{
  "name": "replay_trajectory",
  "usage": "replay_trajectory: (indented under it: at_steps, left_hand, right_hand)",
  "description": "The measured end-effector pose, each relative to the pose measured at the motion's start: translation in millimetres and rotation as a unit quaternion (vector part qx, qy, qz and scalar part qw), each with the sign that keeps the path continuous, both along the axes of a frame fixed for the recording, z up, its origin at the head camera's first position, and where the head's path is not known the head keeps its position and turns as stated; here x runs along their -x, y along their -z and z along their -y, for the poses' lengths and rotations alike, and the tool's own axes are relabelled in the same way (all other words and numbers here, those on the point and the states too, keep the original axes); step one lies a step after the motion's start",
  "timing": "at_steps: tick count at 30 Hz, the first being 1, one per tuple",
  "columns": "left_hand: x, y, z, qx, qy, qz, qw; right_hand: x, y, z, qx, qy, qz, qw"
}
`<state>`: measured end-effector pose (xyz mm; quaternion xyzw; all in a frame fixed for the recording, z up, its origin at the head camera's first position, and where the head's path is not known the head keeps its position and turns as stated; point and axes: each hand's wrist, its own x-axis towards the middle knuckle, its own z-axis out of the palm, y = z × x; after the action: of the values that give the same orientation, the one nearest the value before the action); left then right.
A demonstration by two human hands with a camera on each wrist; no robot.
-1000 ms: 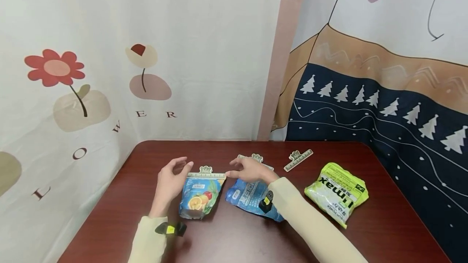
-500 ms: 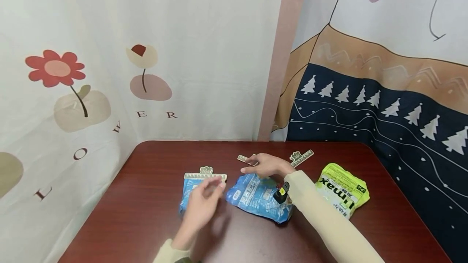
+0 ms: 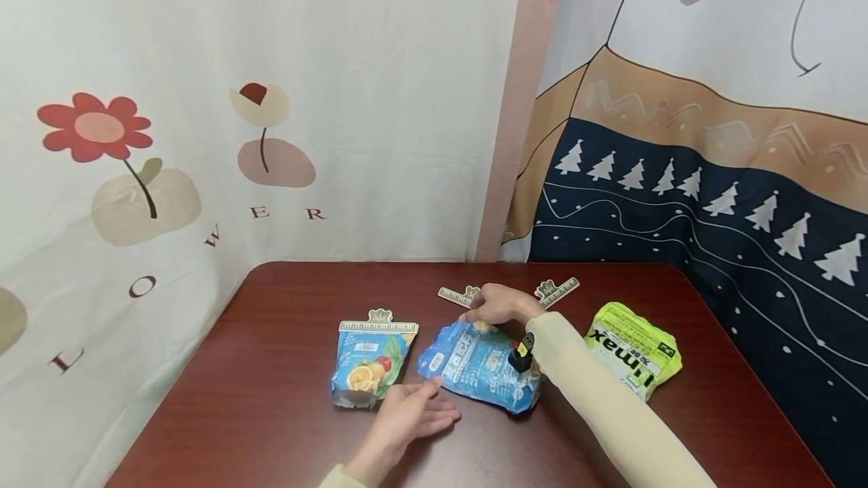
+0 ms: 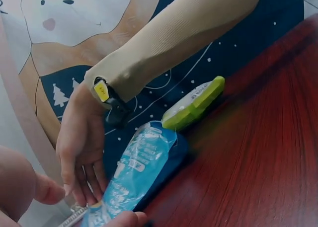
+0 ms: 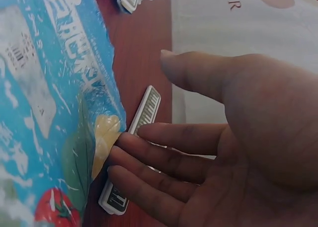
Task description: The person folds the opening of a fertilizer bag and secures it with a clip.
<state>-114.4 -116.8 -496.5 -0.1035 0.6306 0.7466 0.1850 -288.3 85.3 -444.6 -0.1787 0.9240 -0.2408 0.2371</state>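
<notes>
In the head view a blue snack bag (image 3: 478,367) lies on the table, its far edge under my right hand (image 3: 502,303). Seen from the right wrist, that hand (image 5: 213,157) has its thumb held away and its fingers extended, tips right at the edge of the bag (image 5: 44,88). My left hand (image 3: 410,420) is palm up with loosely extended fingers, at the bag's near left corner. Behind the bag a ruler-patterned clip (image 3: 457,296) lies on the table, partly hidden by my right hand.
A second blue bag (image 3: 369,367), with fruit pictures, stands left with a matching clip (image 3: 378,326) across its top. Another clip (image 3: 557,292) lies at the back right. The yellow-green bag (image 3: 631,349) on the right is partly covered by my right sleeve (image 3: 597,390).
My left hand has left the clipped bag's top and come right and nearer, turning palm up. My right hand has shifted right, along the middle bag's far edge.
</notes>
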Motion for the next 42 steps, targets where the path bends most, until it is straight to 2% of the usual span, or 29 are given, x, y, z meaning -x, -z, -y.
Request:
replay_trajectory:
  at_steps: [4,9,16,21,29,37,42]
  left_hand:
    - [0.5,2.6,-2.9,-0.021,0.002,0.008,0.9998]
    - [5.8,7.5,-7.2,-0.052,-0.013,0.014,0.9985]
    - [10.4,14.4,-6.9,-0.069,-0.017,0.004,0.9975]
    - [13.7,19.4,-7.1,-0.073,-0.016,0.003,0.9972]
    - [14.6,25.0,-9.5,-0.062,-0.035,0.001,0.9975]
    - [16.2,21.7,-14.8,-0.03,-0.066,-0.021,0.9971]
    - [19.3,21.0,-18.9,-0.021,-0.092,-0.03,0.9951]
  right_hand:
    - [2.6,2.0,3.1,-0.019,0.01,-0.01,0.9997]
    - [4.3,5.1,7.6,-0.025,0.024,-0.018,0.9992]
    - [6.8,9.9,10.6,-0.001,0.031,-0.024,0.9992]
    - [7.5,13.5,8.0,0.024,0.061,-0.013,0.9977]
    - [12.7,19.7,-5.0,0.092,0.071,0.007,0.9932]
    - [17.9,21.1,-20.1,0.154,0.078,0.058,0.9833]
    - [17.0,20.5,-26.9,0.166,0.094,0.049,0.9805]
